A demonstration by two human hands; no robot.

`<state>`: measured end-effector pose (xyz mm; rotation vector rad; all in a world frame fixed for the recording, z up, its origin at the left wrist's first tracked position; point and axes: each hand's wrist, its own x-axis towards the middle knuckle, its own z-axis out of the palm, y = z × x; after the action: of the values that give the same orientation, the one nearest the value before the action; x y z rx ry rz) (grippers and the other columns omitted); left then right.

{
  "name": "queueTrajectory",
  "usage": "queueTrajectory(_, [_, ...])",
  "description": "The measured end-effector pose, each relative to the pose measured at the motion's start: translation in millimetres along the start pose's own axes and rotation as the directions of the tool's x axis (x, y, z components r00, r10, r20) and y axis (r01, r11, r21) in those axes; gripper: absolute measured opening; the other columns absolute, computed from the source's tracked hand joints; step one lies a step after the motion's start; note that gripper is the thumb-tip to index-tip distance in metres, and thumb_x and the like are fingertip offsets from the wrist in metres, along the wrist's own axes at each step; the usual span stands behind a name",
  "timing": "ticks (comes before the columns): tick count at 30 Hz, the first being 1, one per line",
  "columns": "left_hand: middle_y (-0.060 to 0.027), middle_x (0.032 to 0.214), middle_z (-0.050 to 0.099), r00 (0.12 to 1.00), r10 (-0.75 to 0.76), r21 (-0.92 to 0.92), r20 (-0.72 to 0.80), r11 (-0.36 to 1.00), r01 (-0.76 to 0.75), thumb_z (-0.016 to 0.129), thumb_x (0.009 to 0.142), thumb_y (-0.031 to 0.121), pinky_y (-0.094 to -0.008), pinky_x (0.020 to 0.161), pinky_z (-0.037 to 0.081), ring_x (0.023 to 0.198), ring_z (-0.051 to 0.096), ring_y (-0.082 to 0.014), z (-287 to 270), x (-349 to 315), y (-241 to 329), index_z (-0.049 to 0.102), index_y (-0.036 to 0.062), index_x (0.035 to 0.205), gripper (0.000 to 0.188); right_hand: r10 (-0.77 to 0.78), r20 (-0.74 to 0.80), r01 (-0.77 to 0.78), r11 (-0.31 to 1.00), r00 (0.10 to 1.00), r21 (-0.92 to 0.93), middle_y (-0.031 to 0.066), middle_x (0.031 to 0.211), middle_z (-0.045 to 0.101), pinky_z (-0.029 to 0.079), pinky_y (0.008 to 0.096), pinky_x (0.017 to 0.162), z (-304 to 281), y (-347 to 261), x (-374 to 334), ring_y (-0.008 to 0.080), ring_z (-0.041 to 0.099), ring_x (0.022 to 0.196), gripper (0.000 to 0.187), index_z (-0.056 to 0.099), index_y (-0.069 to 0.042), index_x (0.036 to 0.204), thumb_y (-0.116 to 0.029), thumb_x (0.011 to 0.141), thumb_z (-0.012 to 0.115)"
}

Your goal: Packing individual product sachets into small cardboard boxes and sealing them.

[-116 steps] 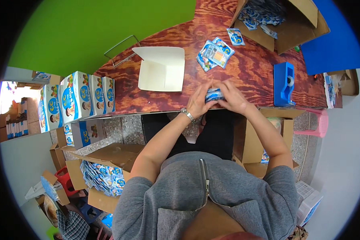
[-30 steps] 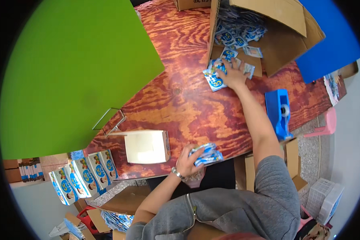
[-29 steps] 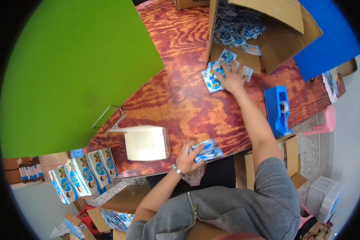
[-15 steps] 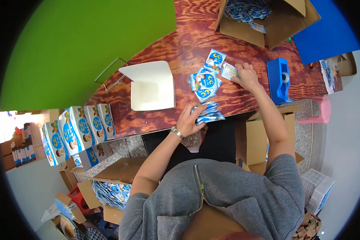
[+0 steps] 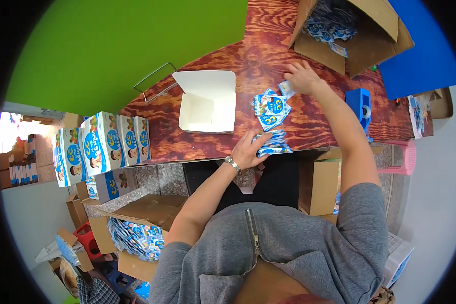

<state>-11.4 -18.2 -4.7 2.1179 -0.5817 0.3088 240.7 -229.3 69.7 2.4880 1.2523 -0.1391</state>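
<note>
My left hand (image 5: 248, 150) is closed around a stack of small blue-and-white packets (image 5: 274, 143) at the table's near edge; a metal watch is on that wrist. Just beyond it lies a loose pile of similar packets (image 5: 271, 107), overlapping one another. My right hand (image 5: 304, 79) reaches past the pile with its fingers stretched out and slightly smeared. One single packet (image 5: 286, 89) lies at its thumb side, partly covered by the hand. Left of the pile stands an open white box (image 5: 207, 112) with its lid raised; no packets show inside it.
A cardboard carton (image 5: 318, 52) of packets lies open at the far right. The blue tape dispenser (image 5: 357, 107) stands beside my right forearm. Printed boxes (image 5: 104, 142) line the left table end. Another carton of packets (image 5: 131, 238) sits low at left. A green panel (image 5: 121, 45) borders the table.
My right hand has moved away from me and left across the table. The packet that lay under its fingers no longer shows there. My left hand keeps its stack. The whole view has shifted slightly.
</note>
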Motion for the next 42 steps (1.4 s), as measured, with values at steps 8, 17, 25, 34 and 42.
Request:
queueTrajectory(8, [-0.0158, 0.117, 0.052, 1.000, 0.022, -0.001, -0.013, 1.000, -0.022, 0.082, 0.066, 0.014, -0.0430, 0.088, 0.050, 0.106, 0.055, -0.0352, 0, 0, 2, 0.056, 0.0125, 0.131, 0.070, 0.090, 0.020, -0.074, 0.650, 0.996, 0.756, 0.0234, 0.116, 0.065, 0.046, 0.0477, 0.097, -8, -38, -27, 0.0409, 0.063, 0.107, 0.081, 0.028, -0.015, 0.150, -0.031, 0.084, 0.073])
queueTrajectory(17, [-0.0136, 0.115, 0.053, 0.999, 0.034, 0.000, -0.029, 0.999, -0.034, 0.082, 0.066, 0.014, -0.0422, 0.088, 0.050, 0.104, 0.055, -0.0337, -3, 0, 2, 0.056, 0.0124, 0.132, 0.071, 0.301, 0.026, -0.237, 0.692, 0.953, 0.682, 0.0215, 0.108, 0.064, 0.048, 0.0444, 0.093, -5, -72, -24, 0.0385, 0.063, 0.104, 0.056, 0.055, -0.001, 0.116, -0.035, 0.078, 0.077])
queueTrajectory(25, [-0.0161, 0.115, 0.055, 0.998, 0.041, -0.022, -0.056, 0.999, -0.042, 0.082, 0.067, 0.014, -0.0435, 0.088, 0.050, 0.105, 0.057, -0.0359, -6, -6, 1, 0.058, 0.0126, 0.129, 0.067, 0.576, 0.096, -0.553, 0.707, 0.812, 0.441, 0.0268, 0.120, 0.062, 0.049, 0.0439, 0.095, 9, -99, -18, 0.0371, 0.062, 0.114, 0.072, 0.053, 0.003, 0.122, -0.042, 0.072, 0.080])
queueTrajectory(34, [-0.0144, 0.115, 0.054, 0.998, 0.048, 0.013, -0.035, 0.999, -0.048, 0.082, 0.065, 0.013, -0.0439, 0.087, 0.050, 0.104, 0.057, -0.0348, -17, -13, 1, 0.058, 0.0138, 0.130, 0.070, 0.509, 0.324, -0.505, 0.269, 0.798, 0.820, 0.0190, 0.102, 0.071, 0.054, 0.0406, 0.086, 9, -109, -23, 0.0332, 0.069, 0.097, 0.069, 0.064, 0.002, 0.115, -0.043, 0.066, 0.083])
queueTrajectory(42, [-0.0138, 0.116, 0.055, 0.998, 0.061, 0.046, -0.006, 0.997, -0.061, 0.082, 0.066, 0.014, -0.0447, 0.088, 0.050, 0.106, 0.056, -0.0355, -19, -10, 1, 0.055, 0.0123, 0.133, 0.072, 0.370, 0.394, -0.540, 0.554, 0.842, 0.633, 0.0248, 0.128, 0.057, 0.047, 0.0493, 0.098, -37, -137, -20, 0.0385, 0.056, 0.121, 0.086, 0.042, -0.002, 0.137, -0.040, 0.071, 0.080])
